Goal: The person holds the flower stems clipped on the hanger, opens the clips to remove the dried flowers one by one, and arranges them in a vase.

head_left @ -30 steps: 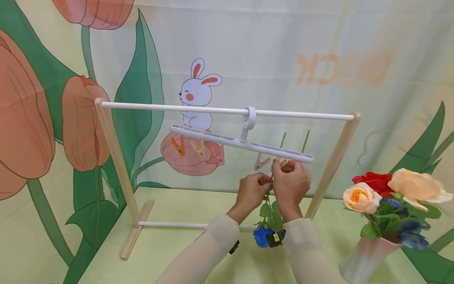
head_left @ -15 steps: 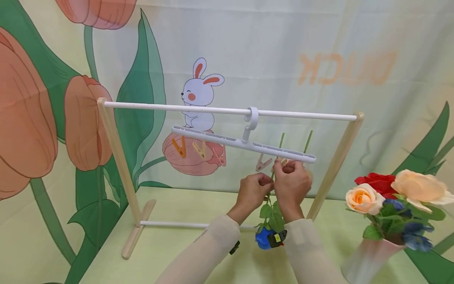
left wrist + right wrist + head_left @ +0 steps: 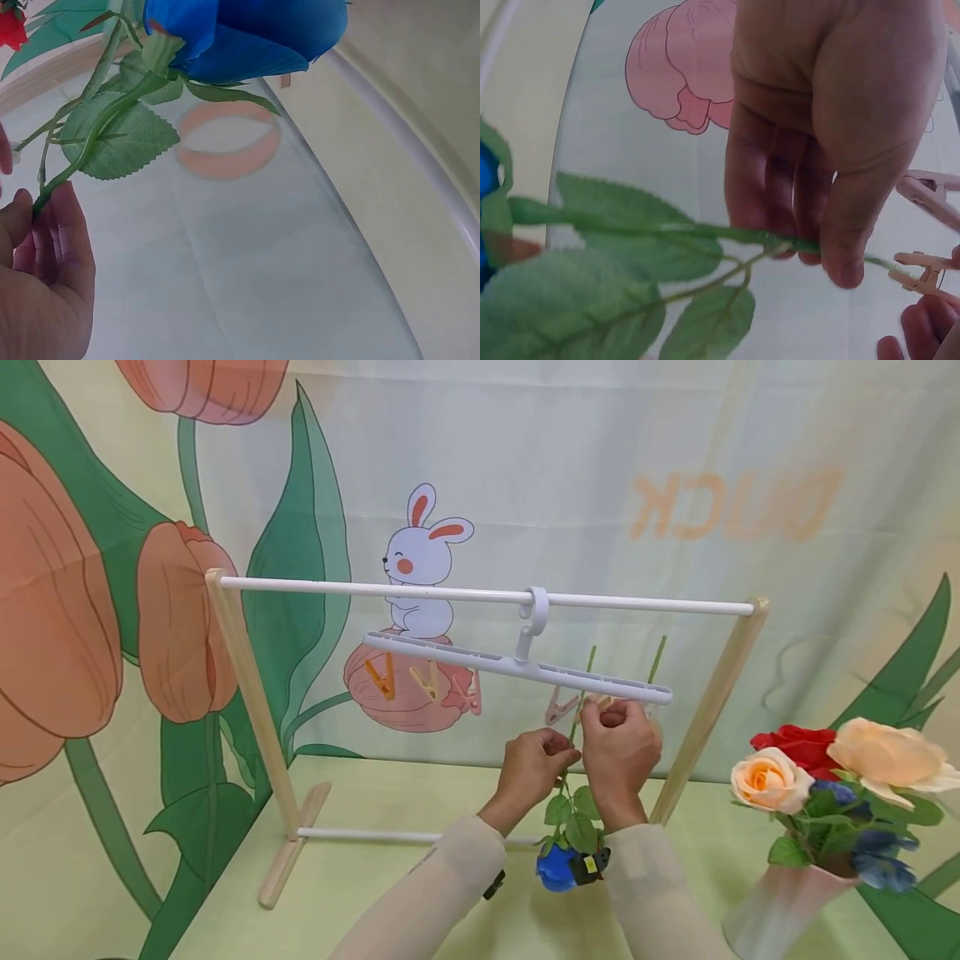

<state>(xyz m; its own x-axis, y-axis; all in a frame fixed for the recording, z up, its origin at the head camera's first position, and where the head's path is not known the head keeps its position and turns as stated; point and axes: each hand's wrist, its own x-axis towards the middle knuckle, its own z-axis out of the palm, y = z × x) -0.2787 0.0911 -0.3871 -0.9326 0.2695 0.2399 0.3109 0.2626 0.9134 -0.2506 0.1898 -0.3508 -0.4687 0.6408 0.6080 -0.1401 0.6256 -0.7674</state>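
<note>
- Two hands are raised under the right half of the white clip hanger [image 3: 517, 664], which is hooked on the white rail [image 3: 480, 595] of the wooden-legged rack [image 3: 247, 693].
- The blue artificial rose [image 3: 556, 868] is held head-down, bloom just above the green surface [image 3: 360, 877], stem [image 3: 573, 752] running up between the hands to the hanger.
- Left hand [image 3: 534, 768]: fingers curled, stem pinched at mid-length; confirmed in the left wrist view, where the fingertips [image 3: 56, 217] close on the stem below a leaf [image 3: 120, 142].
- Right hand [image 3: 618, 747]: fingers curled about a beige clip [image 3: 600, 702] under the hanger bar; whether the clip is squeezed apart cannot be told from the pictures.
- Right wrist view: the stem [image 3: 705, 231] is seen crossing under the left hand's thumb, with the beige clip [image 3: 922, 274] at its far end.
- Two other green stems [image 3: 656, 662] rise behind the bar; further pegs hang on its left half [image 3: 382, 675].
- Step judged in hand: fastening the stem end into the clip.
- Next move judged to call for the stem to be steadied while the clip closes on it, then a gentle release of both hands.
- A vase of roses [image 3: 817, 785] stands well apart at right.
</note>
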